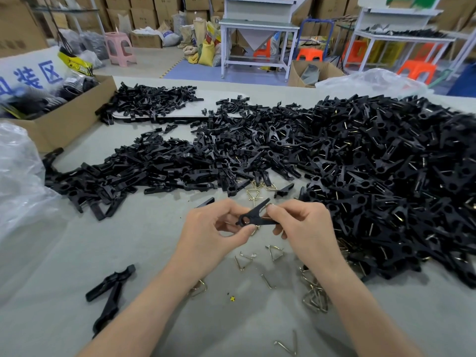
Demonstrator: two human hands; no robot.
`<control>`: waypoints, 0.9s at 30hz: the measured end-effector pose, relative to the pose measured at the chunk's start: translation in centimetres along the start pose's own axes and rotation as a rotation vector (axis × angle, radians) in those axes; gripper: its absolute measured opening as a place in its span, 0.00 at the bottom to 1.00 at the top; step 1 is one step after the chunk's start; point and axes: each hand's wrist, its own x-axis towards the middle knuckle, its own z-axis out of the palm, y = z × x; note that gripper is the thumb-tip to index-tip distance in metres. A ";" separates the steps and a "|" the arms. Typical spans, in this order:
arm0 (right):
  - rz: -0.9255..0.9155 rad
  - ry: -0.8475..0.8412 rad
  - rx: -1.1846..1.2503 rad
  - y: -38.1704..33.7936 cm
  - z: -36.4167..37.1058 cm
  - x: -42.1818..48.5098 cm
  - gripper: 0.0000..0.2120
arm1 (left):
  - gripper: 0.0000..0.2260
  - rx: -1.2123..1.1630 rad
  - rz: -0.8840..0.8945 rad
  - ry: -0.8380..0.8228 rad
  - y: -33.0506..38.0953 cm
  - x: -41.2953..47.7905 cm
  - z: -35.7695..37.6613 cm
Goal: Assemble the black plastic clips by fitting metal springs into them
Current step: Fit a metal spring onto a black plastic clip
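Both hands hold one black plastic clip (253, 215) above the grey table, near its front middle. My left hand (211, 228) pinches the clip's ring end between thumb and fingers. My right hand (301, 225) grips its other end, where a thin metal spring (266, 204) shows at the fingertips. Loose brass-coloured springs (273, 252) lie on the table below the hands, and more springs (315, 296) sit by my right forearm. A big heap of clips with springs (386, 181) fills the right side. A pile of bare clip halves (144, 171) spreads to the left.
Two clip pieces (110, 292) lie at the front left. A cardboard box (64, 117) stands at the back left, and clear plastic bags (20, 176) sit at the left edge. A white tray (180, 109) with more clip parts lies at the back. Stools and benches stand beyond the table.
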 end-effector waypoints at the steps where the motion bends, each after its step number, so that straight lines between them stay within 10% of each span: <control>1: 0.016 -0.031 0.036 -0.1 -0.1 0.0 0.09 | 0.12 -0.001 -0.008 -0.005 -0.1 0.0 0.0; 22: 0.462 -0.557 0.847 -0.4 -0.8 0.1 0.13 | 0.11 -0.061 -0.015 0.007 0.5 -0.1 -0.4; 27: 0.499 -0.647 0.967 -0.5 -0.4 0.0 0.32 | 0.10 0.029 0.095 0.011 0.3 0.0 -0.1</control>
